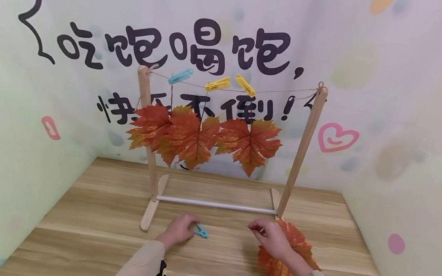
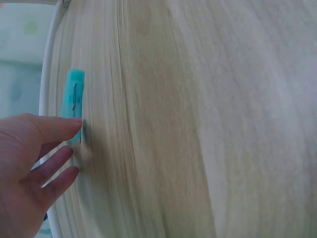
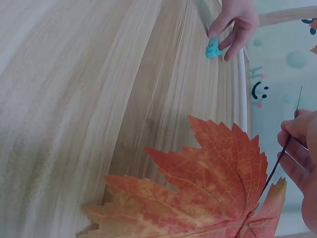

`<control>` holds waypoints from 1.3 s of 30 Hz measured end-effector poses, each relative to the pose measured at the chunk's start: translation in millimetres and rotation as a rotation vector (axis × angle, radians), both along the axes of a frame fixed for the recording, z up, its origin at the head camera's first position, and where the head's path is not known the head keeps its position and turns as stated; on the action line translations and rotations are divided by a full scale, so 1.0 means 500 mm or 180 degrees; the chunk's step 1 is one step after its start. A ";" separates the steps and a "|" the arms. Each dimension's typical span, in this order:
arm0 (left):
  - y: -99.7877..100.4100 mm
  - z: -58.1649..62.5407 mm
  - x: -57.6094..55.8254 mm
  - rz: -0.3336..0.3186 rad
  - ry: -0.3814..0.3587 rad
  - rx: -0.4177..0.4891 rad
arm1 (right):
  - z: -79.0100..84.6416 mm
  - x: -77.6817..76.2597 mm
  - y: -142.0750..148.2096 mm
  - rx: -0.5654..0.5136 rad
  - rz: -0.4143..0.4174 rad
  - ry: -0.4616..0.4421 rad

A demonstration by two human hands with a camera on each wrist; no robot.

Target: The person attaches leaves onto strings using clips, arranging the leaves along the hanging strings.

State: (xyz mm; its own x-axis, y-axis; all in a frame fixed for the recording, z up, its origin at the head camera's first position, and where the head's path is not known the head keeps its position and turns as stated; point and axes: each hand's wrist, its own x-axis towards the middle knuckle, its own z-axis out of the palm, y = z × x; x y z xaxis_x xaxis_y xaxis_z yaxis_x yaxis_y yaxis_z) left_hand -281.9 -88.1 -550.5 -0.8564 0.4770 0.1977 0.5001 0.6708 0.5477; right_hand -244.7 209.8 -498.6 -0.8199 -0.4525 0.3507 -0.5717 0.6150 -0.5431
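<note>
Between thumb and fingers my left hand (image 1: 179,230) pinches a blue clothespin (image 1: 201,231), just above the tabletop. In the left wrist view the clothespin (image 2: 74,94) points away from the hand (image 2: 29,158). My right hand (image 1: 272,239) pinches the thin dark stem (image 3: 275,168) of an orange-red maple leaf (image 1: 285,264). The leaf hangs beneath that hand and forearm, partly hidden by them in the head view. Its blade (image 3: 218,183) fills the lower part of the right wrist view.
A wooden stand (image 1: 302,156) carries a string (image 1: 282,91) at the back. From it hang several similar leaves (image 1: 248,142), with a blue clothespin (image 1: 180,76) and yellow clothespins (image 1: 217,84) on the string. A white rod (image 1: 216,204) joins the stand's feet. Printed walls surround the wooden table (image 1: 100,244).
</note>
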 end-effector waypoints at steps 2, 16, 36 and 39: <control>0.001 -0.002 0.000 -0.0015 0.0026 -0.0019 | 0.004 0.004 -0.003 -0.0028 0.0034 -0.0073; -0.016 -0.010 0.012 0.0073 0.0050 0.0047 | 0.034 0.021 -0.001 -0.0091 0.0076 -0.0224; -0.027 0.077 0.010 -0.0098 -0.0547 0.0172 | 0.193 0.023 0.002 -0.0473 0.0110 -0.0312; -0.020 0.116 0.001 -0.0131 -0.0442 0.0172 | 0.216 0.015 0.006 -0.0485 0.0094 -0.0208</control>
State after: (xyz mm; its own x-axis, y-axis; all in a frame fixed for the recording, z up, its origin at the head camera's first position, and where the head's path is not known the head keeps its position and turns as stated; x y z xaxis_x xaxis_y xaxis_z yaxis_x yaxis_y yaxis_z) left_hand -281.3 -98.0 -492.5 -0.8573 0.5040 0.1052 0.4434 0.6190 0.6483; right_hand -237.4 213.0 -390.7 -0.8303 -0.4224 0.3635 -0.5487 0.5060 -0.6655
